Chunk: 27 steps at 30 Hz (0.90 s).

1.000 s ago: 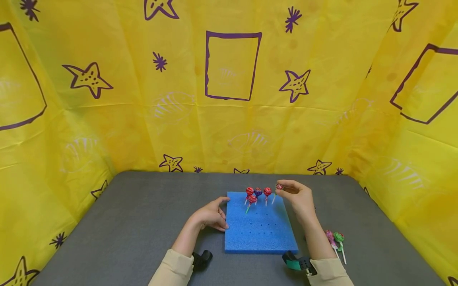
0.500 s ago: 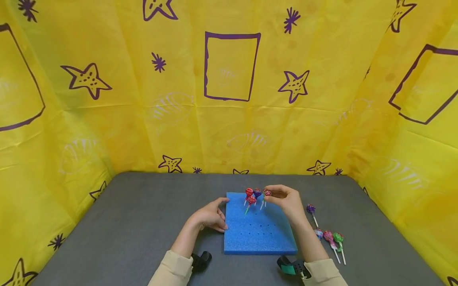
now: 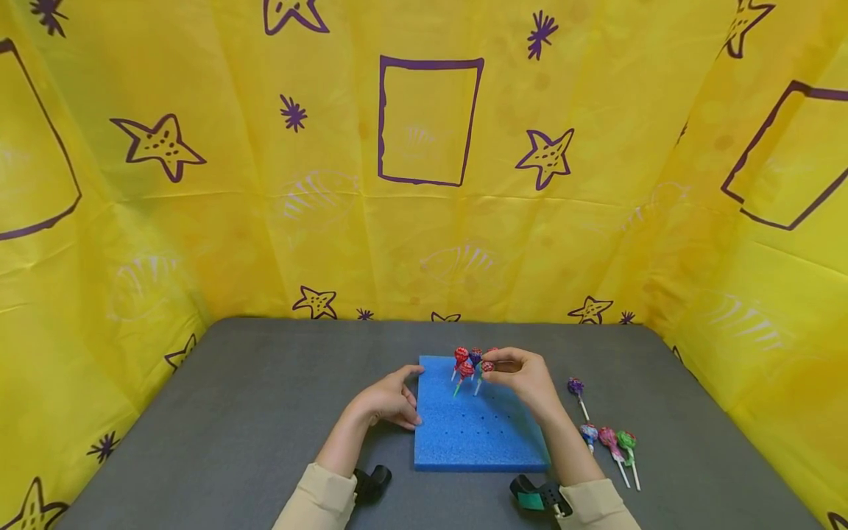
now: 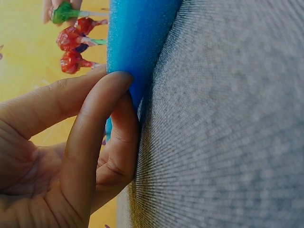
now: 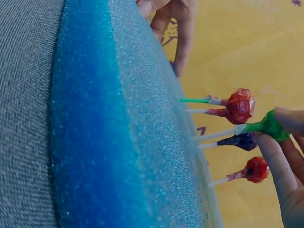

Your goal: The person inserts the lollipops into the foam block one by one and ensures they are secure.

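Note:
My right hand (image 3: 523,375) pinches a lollipop (image 3: 488,366) by its wrapped head over the far part of the blue foam board (image 3: 480,449). In the right wrist view this lollipop (image 5: 271,126) has a green wrapper, and its white stick points at the board, its tip close to the surface. Beside it, two red lollipops (image 3: 461,355) and a purple lollipop (image 5: 240,141) stand in the foam; another red lollipop (image 5: 256,169) stands just behind my fingers. My left hand (image 3: 391,398) touches the board's left edge, index finger near the far corner and thumb lower down.
To the right of the board lie several loose lollipops: purple (image 3: 575,386), blue (image 3: 589,434), pink (image 3: 608,437) and green (image 3: 626,440). Rows of small holes (image 3: 480,417) mark the foam. A yellow patterned cloth (image 3: 424,258) surrounds the grey table (image 3: 285,412).
My right hand has moved left with the lollipop, from the board's far right corner to beside the purple one, uncovering loose lollipops on the right. My left hand stays at the edge.

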Each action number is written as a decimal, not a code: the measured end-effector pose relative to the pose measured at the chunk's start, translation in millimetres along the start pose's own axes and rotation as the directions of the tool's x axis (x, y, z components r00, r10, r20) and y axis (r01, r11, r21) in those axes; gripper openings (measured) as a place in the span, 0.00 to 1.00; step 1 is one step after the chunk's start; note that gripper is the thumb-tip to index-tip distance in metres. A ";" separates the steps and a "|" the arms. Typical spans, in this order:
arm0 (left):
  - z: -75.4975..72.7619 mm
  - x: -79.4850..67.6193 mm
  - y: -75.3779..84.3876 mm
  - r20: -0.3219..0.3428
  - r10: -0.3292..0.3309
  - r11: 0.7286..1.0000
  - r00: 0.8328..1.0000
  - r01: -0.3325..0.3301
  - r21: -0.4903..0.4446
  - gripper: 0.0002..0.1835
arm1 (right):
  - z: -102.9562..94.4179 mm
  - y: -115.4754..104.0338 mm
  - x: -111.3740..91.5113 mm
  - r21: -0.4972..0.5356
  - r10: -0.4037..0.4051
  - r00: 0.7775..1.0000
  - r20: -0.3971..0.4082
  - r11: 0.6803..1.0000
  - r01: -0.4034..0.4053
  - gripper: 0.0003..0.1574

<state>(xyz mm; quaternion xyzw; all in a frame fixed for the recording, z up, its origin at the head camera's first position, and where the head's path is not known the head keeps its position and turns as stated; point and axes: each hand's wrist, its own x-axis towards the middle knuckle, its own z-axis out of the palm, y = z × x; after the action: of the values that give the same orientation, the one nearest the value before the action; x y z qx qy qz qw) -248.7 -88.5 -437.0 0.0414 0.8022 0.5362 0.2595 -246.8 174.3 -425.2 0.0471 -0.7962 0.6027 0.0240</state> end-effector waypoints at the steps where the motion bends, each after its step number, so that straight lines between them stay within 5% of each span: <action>1: -0.2 -0.1 0.1 0.000 0.003 1.000 1.000 -0.003 0.002 0.50 | 0.1 0.0 -0.3 -0.006 0.001 1.000 0.001 1.000 -0.001 0.17; 27: 1.1 1.2 -1.2 -0.004 0.011 1.000 1.000 -0.011 0.000 0.50 | 4.1 3.3 -3.7 -0.078 0.007 0.999 0.047 0.997 -0.003 0.19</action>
<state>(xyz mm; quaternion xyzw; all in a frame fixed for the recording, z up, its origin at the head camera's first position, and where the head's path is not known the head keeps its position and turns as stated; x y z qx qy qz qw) -248.9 -87.6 -438.8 0.0449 0.8025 0.5377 0.2547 -243.4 171.4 -429.8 0.0583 -0.8195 0.5701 0.0053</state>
